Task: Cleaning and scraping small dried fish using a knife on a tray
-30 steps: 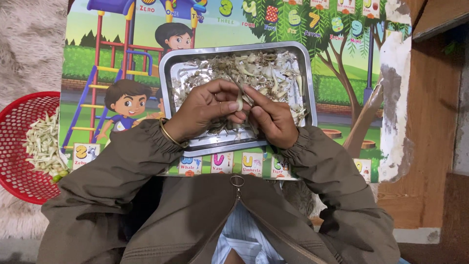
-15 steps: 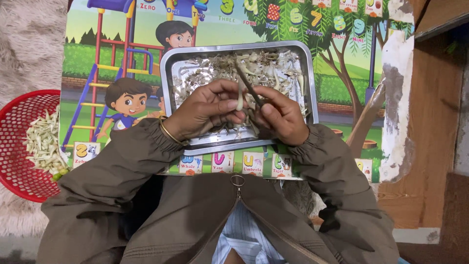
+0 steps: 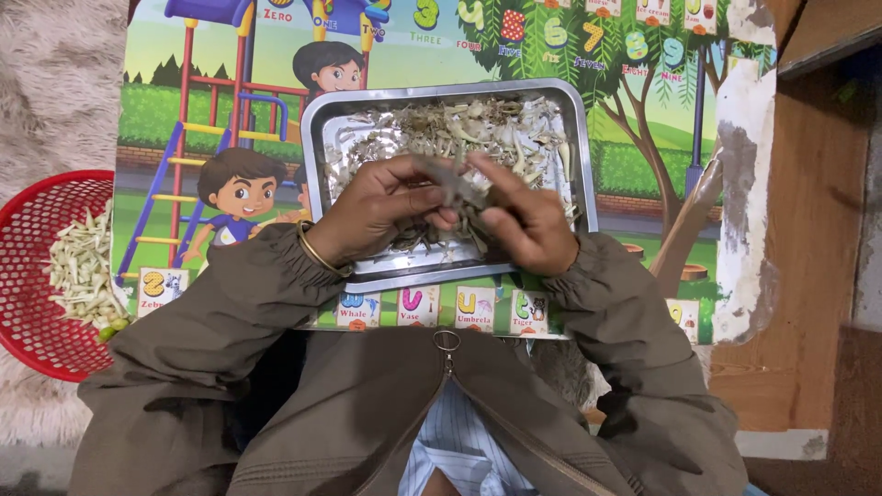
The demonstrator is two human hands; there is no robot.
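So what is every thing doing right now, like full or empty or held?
Left hand: over the tray, fingers pinching a small pale piece.
Right hand: over the tray, gripping the same piece.
Small pale piece: held between both hands, above the tray.
Metal tray: lying flat on the board, partly filled with pale scraps.
Red basket: beside the board, holding a pile of pale strips.
Picture board: lying flat, under the tray.

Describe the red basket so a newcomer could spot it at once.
Start at the colourful picture board with the metal tray on it. Off its left edge, on pale fluffy rug, sits the red basket: round, mesh-walled, holding pale green strips, the only red container.
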